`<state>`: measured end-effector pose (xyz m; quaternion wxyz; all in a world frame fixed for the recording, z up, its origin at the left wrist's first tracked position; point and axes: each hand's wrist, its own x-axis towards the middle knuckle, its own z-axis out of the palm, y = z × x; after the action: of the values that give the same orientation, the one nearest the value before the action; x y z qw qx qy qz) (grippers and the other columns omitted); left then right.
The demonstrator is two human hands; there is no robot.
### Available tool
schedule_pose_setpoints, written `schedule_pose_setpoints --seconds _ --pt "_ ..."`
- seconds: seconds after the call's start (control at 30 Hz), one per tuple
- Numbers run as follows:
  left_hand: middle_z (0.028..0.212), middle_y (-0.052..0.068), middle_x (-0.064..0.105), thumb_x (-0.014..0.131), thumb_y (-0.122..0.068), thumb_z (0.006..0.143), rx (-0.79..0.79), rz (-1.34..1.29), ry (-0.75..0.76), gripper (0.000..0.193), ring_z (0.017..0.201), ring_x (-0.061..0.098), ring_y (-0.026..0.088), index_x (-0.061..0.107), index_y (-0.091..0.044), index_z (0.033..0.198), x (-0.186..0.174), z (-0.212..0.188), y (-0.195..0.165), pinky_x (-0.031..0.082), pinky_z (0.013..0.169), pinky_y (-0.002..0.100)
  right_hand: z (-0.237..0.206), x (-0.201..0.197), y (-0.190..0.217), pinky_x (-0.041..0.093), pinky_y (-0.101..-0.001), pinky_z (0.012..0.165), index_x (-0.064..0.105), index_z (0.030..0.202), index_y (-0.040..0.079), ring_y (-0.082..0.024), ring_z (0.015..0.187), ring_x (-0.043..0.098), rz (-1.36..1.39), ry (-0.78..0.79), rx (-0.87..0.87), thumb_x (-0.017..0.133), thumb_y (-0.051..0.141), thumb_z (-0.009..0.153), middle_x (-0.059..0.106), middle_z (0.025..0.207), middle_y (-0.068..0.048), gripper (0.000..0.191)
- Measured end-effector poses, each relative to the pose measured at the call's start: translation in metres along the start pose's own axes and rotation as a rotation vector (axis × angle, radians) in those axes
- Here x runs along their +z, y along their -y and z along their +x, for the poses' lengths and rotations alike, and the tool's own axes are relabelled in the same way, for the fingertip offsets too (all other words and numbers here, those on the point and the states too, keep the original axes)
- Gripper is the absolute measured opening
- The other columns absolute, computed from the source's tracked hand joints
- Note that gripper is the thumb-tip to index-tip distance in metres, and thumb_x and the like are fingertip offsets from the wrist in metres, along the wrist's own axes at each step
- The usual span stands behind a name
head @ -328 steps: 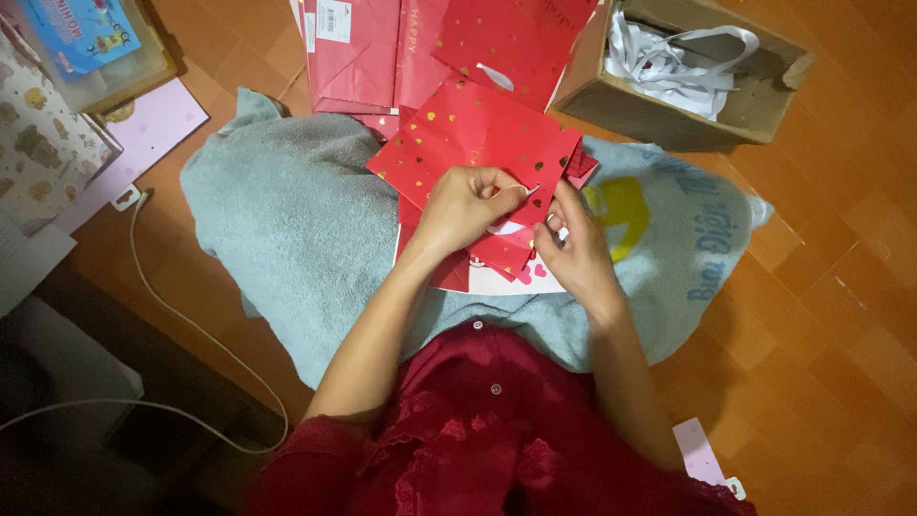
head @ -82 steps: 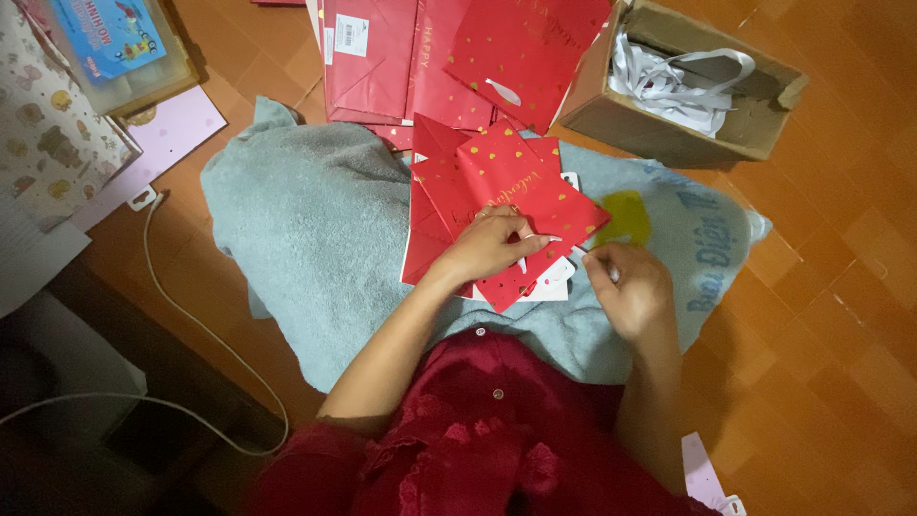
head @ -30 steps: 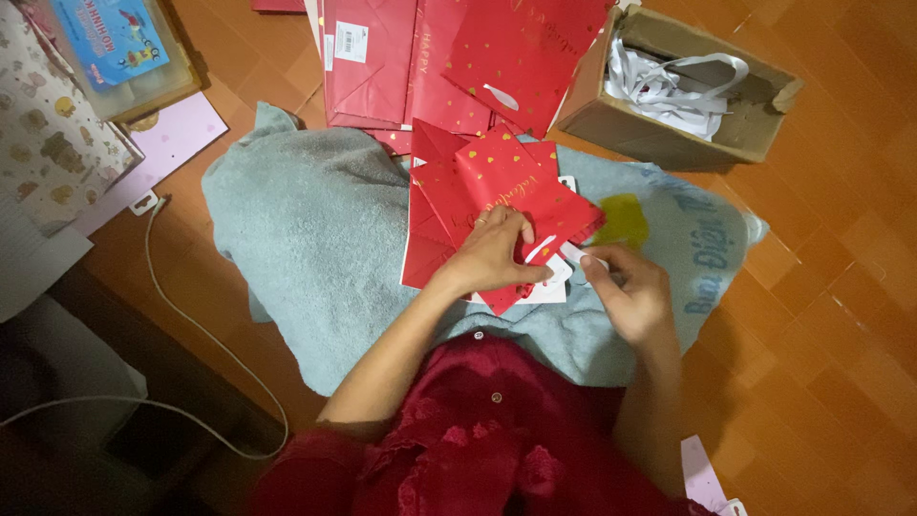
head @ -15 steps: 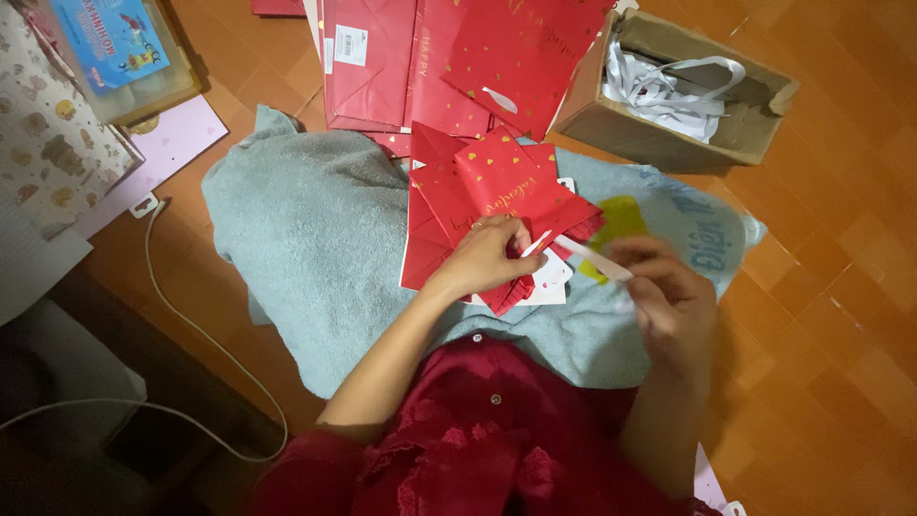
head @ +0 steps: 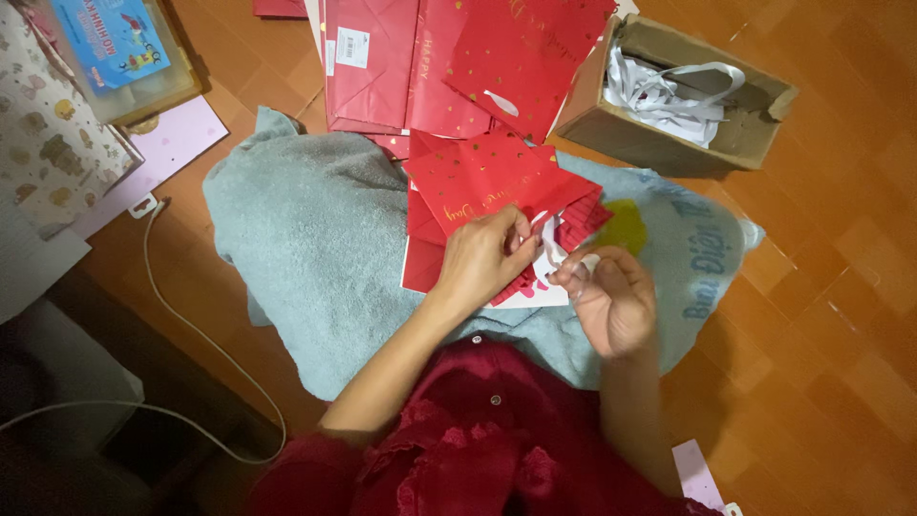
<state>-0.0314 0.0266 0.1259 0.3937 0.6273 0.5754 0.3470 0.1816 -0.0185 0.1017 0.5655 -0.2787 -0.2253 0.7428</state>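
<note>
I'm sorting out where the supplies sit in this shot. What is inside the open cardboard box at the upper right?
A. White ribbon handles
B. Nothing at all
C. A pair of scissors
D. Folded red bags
A: the cardboard box holds a tangle of white ribbon handles, while the flat red bags lie on the floor beside it, outside the box.

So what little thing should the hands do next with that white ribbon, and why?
Probably pull the white ribbon snug. The right hand pinches its end beside the red paper bag, which the left hand holds flat, and the ribbon looks slack.
</note>
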Motion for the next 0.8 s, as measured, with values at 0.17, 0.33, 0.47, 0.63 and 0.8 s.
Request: schedule_pose_setpoints --seconds 0.17,0.33,0.47,0.63,0.8 --pt "0.069 0.007 0.064 0.073 -0.019 0.089 0.052 0.059 -0.112 0.017 0.064 0.067 0.026 0.061 -0.007 0.086 -0.009 -0.004 -0.015 0.050 0.056 0.040 0.012 0.022 0.003 0.045 -0.0520 0.120 0.055 0.135 -0.011 -0.034 0.124 0.063 -0.136 -0.148 0.027 0.051 0.007 0.109 0.065 0.128 -0.024 0.032" --pt "0.073 0.006 0.064 0.073 -0.017 0.091 0.116 0.085 -0.166 0.016 0.067 0.066 0.024 0.060 -0.008 0.088 -0.021 -0.007 -0.031 0.050 0.059 0.039 0.016 0.042 0.005 0.032 -0.0426 0.126 0.038 0.151 -0.010 -0.031 0.148 0.043 -0.350 -0.049 0.058 0.048 0.010 0.106 0.045 0.155 -0.022 0.050" --pt "0.074 0.004 0.064 0.075 -0.016 0.090 0.158 0.074 -0.177 0.016 0.067 0.066 0.023 0.061 -0.009 0.088 -0.029 -0.011 -0.041 0.050 0.058 0.038 0.018 0.046 0.004 0.033 -0.0417 0.123 0.034 0.153 -0.007 -0.032 0.148 0.041 -0.732 0.017 0.088 0.046 0.020 0.108 0.043 0.157 -0.023 0.054" --pt "0.077 0.003 0.064 0.076 -0.016 0.089 0.227 0.115 -0.223 0.016 0.072 0.065 0.023 0.061 -0.010 0.088 -0.033 -0.009 -0.043 0.051 0.062 0.038 0.011 0.049 0.013 0.040 -0.0410 0.117 0.049 0.145 -0.009 -0.033 0.140 0.053 -1.061 0.061 0.043 0.041 0.027 0.111 0.055 0.149 -0.024 0.050" --pt "0.082 0.004 0.065 0.077 -0.015 0.089 0.241 0.103 -0.233 0.017 0.075 0.065 0.024 0.061 -0.009 0.089 -0.034 -0.009 -0.041 0.051 0.065 0.037 0.004 0.055 0.029 0.054 -0.0378 0.106 0.058 0.132 -0.008 -0.027 0.120 0.068 -0.898 0.101 -0.162 0.038 0.035 0.111 0.065 0.134 -0.020 0.051"
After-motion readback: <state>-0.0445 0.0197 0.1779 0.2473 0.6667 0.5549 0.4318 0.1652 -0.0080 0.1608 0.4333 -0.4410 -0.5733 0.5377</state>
